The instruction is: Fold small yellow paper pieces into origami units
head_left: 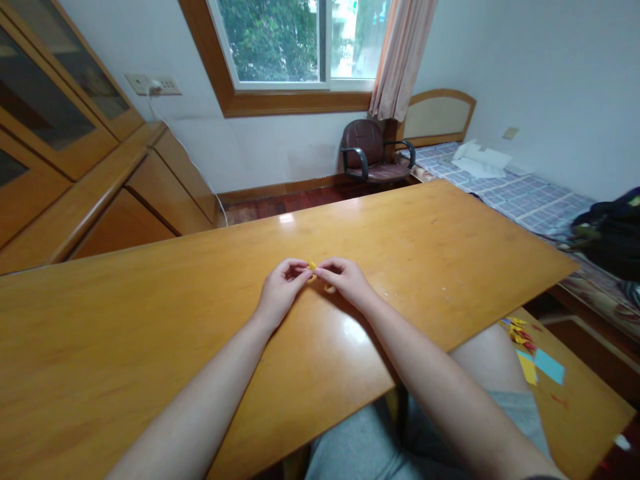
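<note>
A small yellow piece of folded paper (313,266) is pinched between the fingertips of both hands, just above the wooden table (150,333). My left hand (281,288) holds its left side with fingers curled. On the other side, the fingers of my right hand (345,280) are closed on it. Most of the paper is hidden by the fingers. Both forearms reach in from the table's near edge.
Yellow, blue and red paper scraps (530,350) lie on a lower wooden surface at the right. A dark office chair (373,153) stands under the window, beside a bed (525,193) with white papers and a dark bag (613,233). Wooden cabinets (75,153) line the left wall.
</note>
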A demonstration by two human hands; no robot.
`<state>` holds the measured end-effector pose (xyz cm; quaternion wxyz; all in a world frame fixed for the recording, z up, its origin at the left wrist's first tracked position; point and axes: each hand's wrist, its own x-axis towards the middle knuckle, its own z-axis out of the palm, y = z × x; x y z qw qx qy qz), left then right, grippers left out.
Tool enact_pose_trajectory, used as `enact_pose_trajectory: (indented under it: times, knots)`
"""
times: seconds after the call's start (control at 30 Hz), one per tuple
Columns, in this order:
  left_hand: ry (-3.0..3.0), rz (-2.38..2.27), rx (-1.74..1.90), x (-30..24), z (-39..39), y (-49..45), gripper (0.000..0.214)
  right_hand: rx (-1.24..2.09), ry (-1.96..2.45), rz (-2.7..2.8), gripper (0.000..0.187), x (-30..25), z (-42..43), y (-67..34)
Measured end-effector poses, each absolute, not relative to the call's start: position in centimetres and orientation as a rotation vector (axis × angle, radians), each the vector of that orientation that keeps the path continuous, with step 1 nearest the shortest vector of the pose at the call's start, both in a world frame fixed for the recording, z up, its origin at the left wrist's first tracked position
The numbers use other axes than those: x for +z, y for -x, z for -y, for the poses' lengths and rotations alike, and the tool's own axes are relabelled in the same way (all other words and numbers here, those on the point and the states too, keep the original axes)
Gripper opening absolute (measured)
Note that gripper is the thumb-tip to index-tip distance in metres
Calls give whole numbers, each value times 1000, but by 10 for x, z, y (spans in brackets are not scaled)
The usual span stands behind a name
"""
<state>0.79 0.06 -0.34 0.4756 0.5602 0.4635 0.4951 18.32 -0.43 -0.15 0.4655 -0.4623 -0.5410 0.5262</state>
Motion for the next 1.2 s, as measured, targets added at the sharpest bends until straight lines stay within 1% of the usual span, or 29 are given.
enact_pose_trajectory:
  times: [0.27,0.53,0.9,1.2]
  knots:
    - [-1350,-1097,1184,-5,-2,-9,35,1287,1119,1316,35,-4,1,-185]
    - [-1453,-1110,1011,-5,0,-6,28,1345,1099,1268,38,-4,2,-187]
    - [-1402,-1078,1010,5,3,-7,24,1309,1105,1323,31,1,7,-186]
    - [-1530,-1087,958,6,5,-5,21,1315,1119,1343,34,4,6,-185]
